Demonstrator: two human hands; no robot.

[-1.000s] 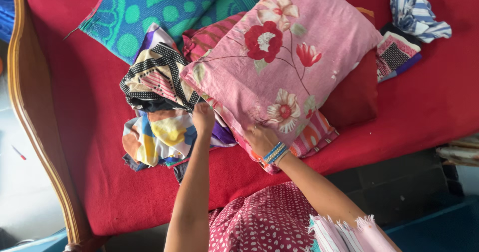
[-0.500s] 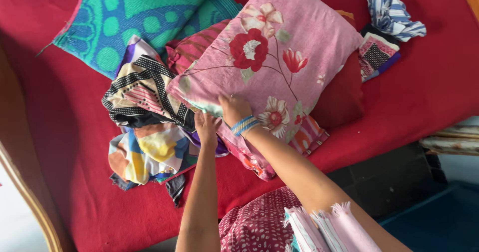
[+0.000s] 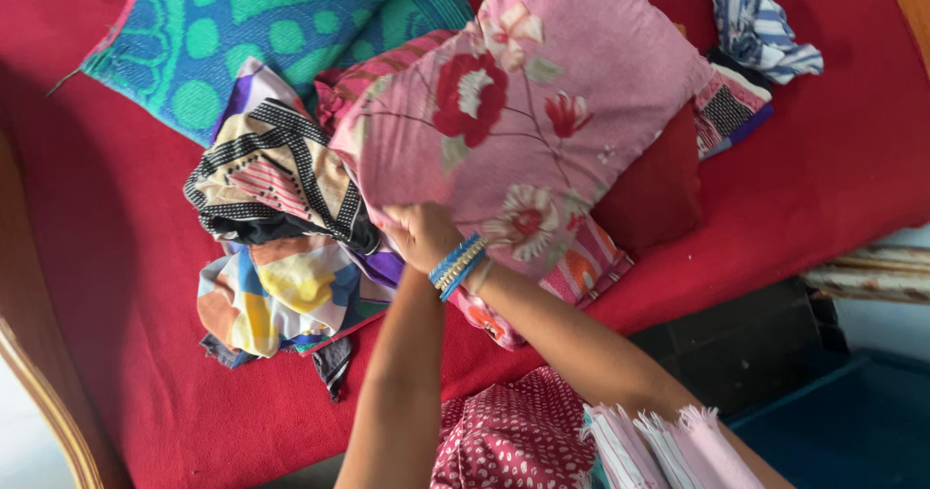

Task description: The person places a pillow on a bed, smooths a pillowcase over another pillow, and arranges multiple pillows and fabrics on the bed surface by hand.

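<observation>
Your right hand (image 3: 423, 234) curled shut, bangled wrist bent; your left arm reached beneath it, its hand hidden.

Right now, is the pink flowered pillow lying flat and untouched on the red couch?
No, the right hand grips the pink flowered pillow at its lower edge, tilting it up over the clothes pile.

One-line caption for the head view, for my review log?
Both hands, the right hand above the mostly hidden left, grip the near edge of a pink flowered pillow beside a heap of patterned clothes on a red sofa.

Red sofa (image 3: 823, 189) under pillows (image 3: 572, 102), mat (image 3: 262, 34), cloth heaps (image 3: 281, 247).
</observation>
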